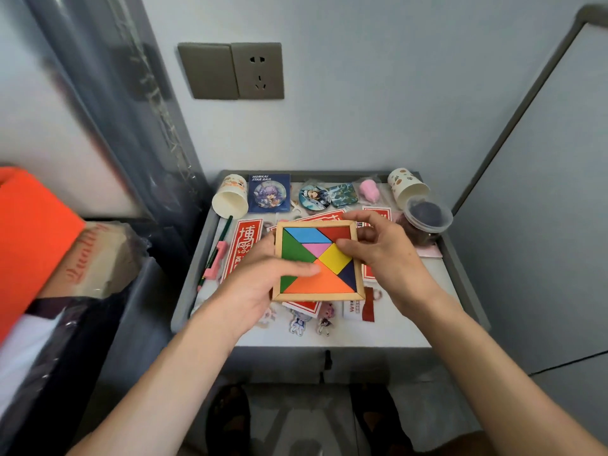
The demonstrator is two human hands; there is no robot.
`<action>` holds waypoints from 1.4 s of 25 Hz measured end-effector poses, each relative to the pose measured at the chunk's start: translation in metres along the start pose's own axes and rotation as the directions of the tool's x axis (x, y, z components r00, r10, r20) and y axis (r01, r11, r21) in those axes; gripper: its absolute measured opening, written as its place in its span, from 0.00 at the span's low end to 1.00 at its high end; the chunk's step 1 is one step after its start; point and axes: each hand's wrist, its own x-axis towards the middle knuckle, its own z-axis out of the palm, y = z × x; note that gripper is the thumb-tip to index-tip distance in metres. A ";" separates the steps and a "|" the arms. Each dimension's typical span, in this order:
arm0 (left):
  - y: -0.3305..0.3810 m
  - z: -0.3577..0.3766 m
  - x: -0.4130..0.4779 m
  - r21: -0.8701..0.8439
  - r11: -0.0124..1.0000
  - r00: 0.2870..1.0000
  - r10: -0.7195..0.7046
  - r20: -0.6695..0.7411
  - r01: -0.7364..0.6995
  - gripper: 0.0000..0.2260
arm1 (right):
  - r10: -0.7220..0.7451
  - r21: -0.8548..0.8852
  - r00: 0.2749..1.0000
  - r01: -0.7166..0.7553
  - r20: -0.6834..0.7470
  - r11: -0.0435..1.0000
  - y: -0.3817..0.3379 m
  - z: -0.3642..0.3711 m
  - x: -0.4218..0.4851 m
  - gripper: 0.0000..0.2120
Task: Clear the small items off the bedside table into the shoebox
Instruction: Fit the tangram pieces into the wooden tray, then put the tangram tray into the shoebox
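Tangram puzzle (318, 261) held clear above the bedside table (329, 337), face up, roughly level. Left hand (253, 284) grips its left edge, thumb across the orange piece, fingers underneath. Right hand (385, 248) grips its far right corner, thumb on the yellow piece. Neither hand is free.

Puzzle: square pale-wood frame, so no long axis. Flat coloured pieces fill it: blue, red, green, pink, yellow, orange, navy.

Key relation: an orange box-like shape (29, 238) sits well left of the puzzle, on the left hand's side. Probably the shoebox or its lid; cannot confirm.

Judgement: the carry goes leftward; keep the frame level or pieces may slide out.

Beyond the puzzle, a paper cup (230, 197) and a lidded tub (427, 215) are not yet cleared
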 end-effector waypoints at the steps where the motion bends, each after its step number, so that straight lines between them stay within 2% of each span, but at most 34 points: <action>1: 0.005 -0.009 -0.010 -0.001 1.000 1.000 0.018 -0.002 -0.018 0.25 | -0.004 0.013 1.000 0.004 0.023 1.000 -0.007 0.010 -0.002 0.16; 6: 0.032 -0.052 -0.067 0.002 0.992 0.988 0.127 -0.083 -0.127 0.26 | -0.019 0.060 0.993 0.012 0.120 0.998 -0.044 0.063 -0.016 0.17; 9: 0.046 -0.085 -0.107 -0.001 0.983 0.962 0.180 -0.205 -0.184 0.23 | -0.068 0.004 0.967 0.070 0.247 0.998 -0.067 0.104 -0.030 0.17; 11: 0.052 -0.114 -0.136 -0.020 0.973 0.928 0.212 -0.308 -0.229 0.21 | -0.052 -0.049 0.948 0.071 0.313 0.996 -0.084 0.137 -0.035 0.18; 13: 0.057 -0.136 -0.159 -0.038 0.963 0.892 0.231 -0.387 -0.266 0.19 | -0.021 -0.083 0.931 0.055 0.365 0.995 -0.098 0.167 -0.038 0.13; 16: 0.068 -0.174 -0.197 -0.089 0.945 0.818 0.224 -0.530 -0.316 0.19 | -0.020 -0.193 0.877 0.127 0.480 0.973 -0.119 0.227 -0.038 0.06; 18: 0.076 -0.201 -0.218 -0.095 0.931 0.759 0.223 -0.612 -0.351 0.19 | 0.011 -0.234 0.808 0.158 0.589 0.959 -0.138 0.268 -0.031 0.06; 20: 0.085 -0.230 -0.240 -0.079 0.921 0.707 0.235 -0.667 -0.381 0.18 | 0.106 -0.272 0.681 0.141 0.725 0.952 -0.153 0.315 -0.022 0.07; 22: 0.091 -0.254 -0.256 -0.052 0.925 0.684 0.238 -0.689 -0.375 0.14 | 0.190 -0.338 0.597 0.145 0.780 0.930 -0.162 0.356 -0.011 0.08; 23: 0.090 -0.269 -0.265 -0.036 0.930 0.650 0.228 -0.724 -0.366 0.11 | 0.223 -0.365 0.568 0.149 0.792 0.919 -0.162 0.381 -0.007 0.08; 24: 0.087 -0.285 -0.274 0.011 0.940 0.569 0.216 -0.794 -0.341 0.09 | 0.251 -0.393 0.550 0.155 0.797 0.906 -0.162 0.405 -0.002 0.09; 25: 0.080 -0.302 -0.283 0.102 0.953 0.439 0.225 -0.870 -0.285 0.09 | 0.281 -0.426 0.536 0.165 0.796 0.890 -0.160 0.428 0.001 0.09; 27: 0.063 -0.330 -0.300 0.330 0.943 0.160 0.332 -0.930 -0.039 0.09 | 0.342 -0.512 0.512 0.235 0.788 0.827 -0.152 0.463 0.010 0.10; 28: 0.053 -0.342 -0.308 0.387 0.915 0.099 0.377 -0.921 0.113 0.07 | 0.379 -0.559 0.498 0.282 0.780 0.780 -0.144 0.481 0.012 0.10; 30: 0.039 -0.350 -0.311 0.379 0.859 0.124 0.359 -0.925 0.344 0.07 | 0.461 -0.649 0.468 0.416 0.753 0.637 -0.124 0.498 0.015 0.12; 31: 0.031 -0.355 -0.311 0.356 0.840 0.143 0.326 -0.934 0.410 0.09 | 0.509 -0.677 0.447 0.478 0.736 0.559 -0.111 0.512 0.014 0.11; 33: 0.022 -0.359 -0.305 0.337 0.865 0.160 0.298 -0.941 0.373 0.10 | 0.582 -0.712 0.430 0.548 0.690 0.439 -0.088 0.528 0.011 0.07; 35: 0.015 -0.364 -0.302 0.329 0.889 0.144 0.298 -0.944 0.318 0.09 | 0.625 -0.728 0.415 0.556 0.661 0.401 -0.071 0.543 0.008 0.04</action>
